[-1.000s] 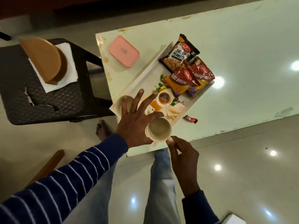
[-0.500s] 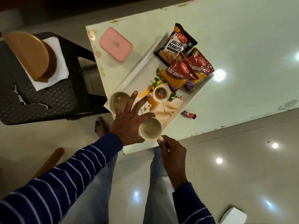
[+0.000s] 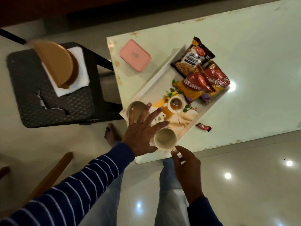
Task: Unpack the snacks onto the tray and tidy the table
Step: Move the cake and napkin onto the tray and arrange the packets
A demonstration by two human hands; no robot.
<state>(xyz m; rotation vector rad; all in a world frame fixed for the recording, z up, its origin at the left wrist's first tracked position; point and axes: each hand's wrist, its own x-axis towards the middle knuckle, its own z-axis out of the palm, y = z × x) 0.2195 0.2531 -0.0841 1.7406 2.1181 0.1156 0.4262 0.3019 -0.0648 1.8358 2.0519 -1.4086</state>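
The pale green desk [image 3: 244,51], chipped along its edges, carries a white tray [image 3: 156,82] set at an angle near its corner, a pink lidded box [image 3: 135,55] just beside the tray, and a small red wrapper [image 3: 204,126] by the tray's near side.

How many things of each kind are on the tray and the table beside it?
Snack packets on the tray: 3
Cups: 2
Pink lid: 1
Small red wrapper: 1
Total: 7

Snack pkt [image 3: 193,58]: "SALTED PEANUTS"; red pkts partly legible.
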